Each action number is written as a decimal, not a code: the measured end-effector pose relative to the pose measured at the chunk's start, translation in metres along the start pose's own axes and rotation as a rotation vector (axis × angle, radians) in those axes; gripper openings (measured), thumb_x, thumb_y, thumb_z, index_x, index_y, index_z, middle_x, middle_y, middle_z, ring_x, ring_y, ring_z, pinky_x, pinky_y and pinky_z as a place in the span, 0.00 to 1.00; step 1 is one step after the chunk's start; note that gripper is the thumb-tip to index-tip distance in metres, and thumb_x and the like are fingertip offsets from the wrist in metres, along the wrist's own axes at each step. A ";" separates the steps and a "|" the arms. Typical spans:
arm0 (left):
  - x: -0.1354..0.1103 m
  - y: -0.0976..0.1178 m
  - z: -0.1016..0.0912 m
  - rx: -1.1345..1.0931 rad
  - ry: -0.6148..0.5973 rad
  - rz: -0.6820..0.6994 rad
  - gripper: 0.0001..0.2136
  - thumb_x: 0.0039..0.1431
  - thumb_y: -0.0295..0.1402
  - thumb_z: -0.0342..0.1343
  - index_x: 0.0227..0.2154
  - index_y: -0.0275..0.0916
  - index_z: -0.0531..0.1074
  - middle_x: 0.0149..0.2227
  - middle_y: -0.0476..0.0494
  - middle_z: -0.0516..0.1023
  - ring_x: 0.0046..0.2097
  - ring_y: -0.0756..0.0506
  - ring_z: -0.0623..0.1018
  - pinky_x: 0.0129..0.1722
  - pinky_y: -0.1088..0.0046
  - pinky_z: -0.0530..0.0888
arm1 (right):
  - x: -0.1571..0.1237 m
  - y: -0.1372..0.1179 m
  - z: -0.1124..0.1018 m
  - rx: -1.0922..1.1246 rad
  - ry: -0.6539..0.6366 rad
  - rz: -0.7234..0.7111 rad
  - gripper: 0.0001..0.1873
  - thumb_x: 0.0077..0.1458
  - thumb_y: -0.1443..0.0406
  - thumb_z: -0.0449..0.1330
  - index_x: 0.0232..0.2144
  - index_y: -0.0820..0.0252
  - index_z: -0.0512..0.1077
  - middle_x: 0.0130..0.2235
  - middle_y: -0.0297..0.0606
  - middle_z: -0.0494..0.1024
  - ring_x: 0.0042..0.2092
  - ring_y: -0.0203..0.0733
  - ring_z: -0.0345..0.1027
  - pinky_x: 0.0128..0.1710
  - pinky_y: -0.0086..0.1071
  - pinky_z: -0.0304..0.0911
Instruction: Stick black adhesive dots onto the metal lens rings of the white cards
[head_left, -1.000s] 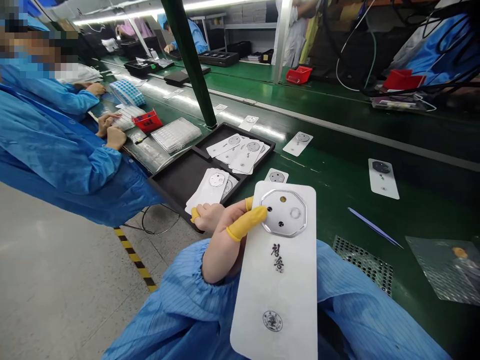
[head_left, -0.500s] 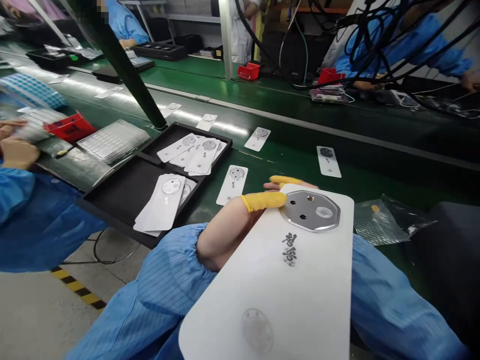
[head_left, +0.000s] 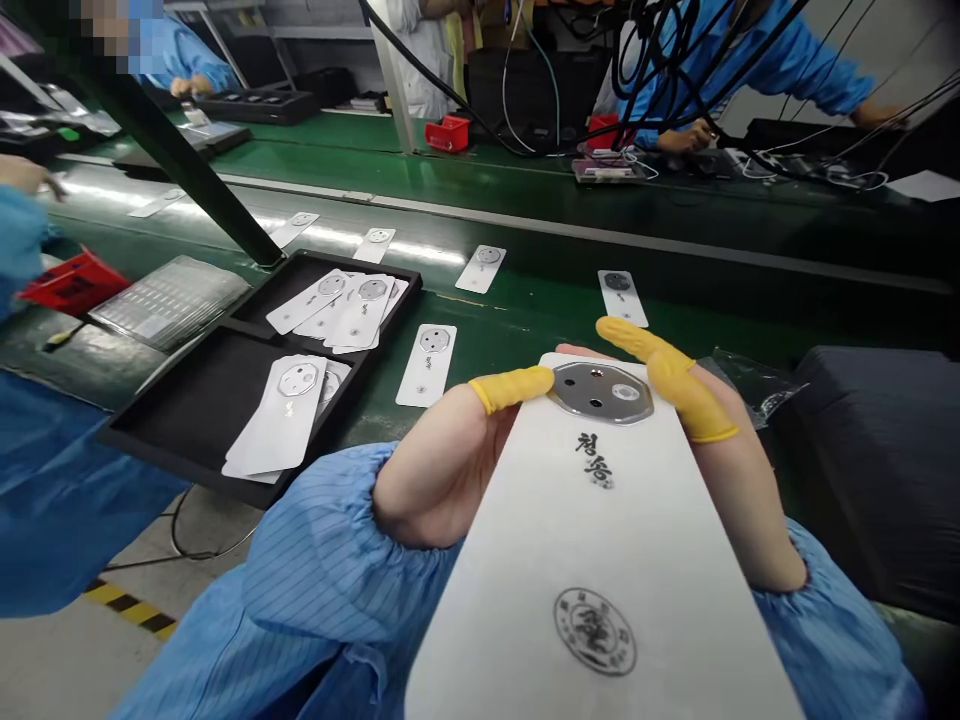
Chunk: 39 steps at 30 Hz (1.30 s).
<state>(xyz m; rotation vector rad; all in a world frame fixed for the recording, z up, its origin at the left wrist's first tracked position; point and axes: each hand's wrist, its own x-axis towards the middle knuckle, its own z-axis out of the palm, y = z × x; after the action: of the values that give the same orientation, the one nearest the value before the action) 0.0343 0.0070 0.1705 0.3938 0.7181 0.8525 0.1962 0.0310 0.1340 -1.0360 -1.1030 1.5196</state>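
White panel (head_left: 547,530) is close in view, between both hands: the left hand (head_left: 465,450) pinches its upper left edge, while the right hand (head_left: 709,410) has now come to the opposite corner, whether pinching I cannot tell, so two-sided support seems beginning.

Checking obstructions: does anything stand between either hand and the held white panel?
Nothing visible beyond yellow finger covers: the left hand holds the white panel at its upper left, the right hand at its upper right.

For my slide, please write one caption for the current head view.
Left hand and right hand, in yellow finger cots, hold a white phone back cover near a black tray.
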 end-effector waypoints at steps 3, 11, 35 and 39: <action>0.001 -0.002 0.002 -0.013 -0.010 -0.004 0.14 0.66 0.30 0.44 0.35 0.33 0.76 0.27 0.46 0.81 0.30 0.49 0.80 0.36 0.75 0.74 | 0.002 0.001 -0.004 0.014 -0.004 0.013 0.12 0.56 0.56 0.56 0.42 0.45 0.75 0.43 0.33 0.80 0.41 0.47 0.76 0.41 0.42 0.73; 0.017 -0.008 -0.003 0.068 -0.004 0.058 0.11 0.62 0.32 0.50 0.36 0.32 0.76 0.30 0.43 0.79 0.30 0.47 0.79 0.34 0.74 0.74 | 0.000 0.004 -0.013 -0.156 0.030 -0.070 0.17 0.61 0.58 0.53 0.51 0.48 0.70 0.47 0.35 0.78 0.41 0.44 0.76 0.37 0.38 0.74; 0.067 -0.029 -0.047 0.507 0.169 0.296 0.19 0.44 0.44 0.66 0.16 0.32 0.71 0.15 0.47 0.70 0.17 0.53 0.66 0.15 0.79 0.61 | 0.016 0.049 -0.030 -0.657 0.100 -0.394 0.20 0.63 0.63 0.51 0.57 0.51 0.65 0.57 0.34 0.70 0.55 0.45 0.67 0.47 0.35 0.72; 0.088 -0.022 -0.096 0.654 0.153 0.028 0.22 0.43 0.50 0.64 0.20 0.33 0.70 0.19 0.45 0.73 0.19 0.51 0.70 0.18 0.77 0.65 | 0.027 0.083 -0.053 -0.627 -0.065 -0.215 0.23 0.63 0.60 0.50 0.59 0.54 0.61 0.57 0.40 0.70 0.54 0.43 0.69 0.51 0.39 0.70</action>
<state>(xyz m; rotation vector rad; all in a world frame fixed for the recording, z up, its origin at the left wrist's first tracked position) 0.0173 0.0667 0.0535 0.9299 1.1352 0.6612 0.2249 0.0547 0.0388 -1.2315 -1.7381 1.0563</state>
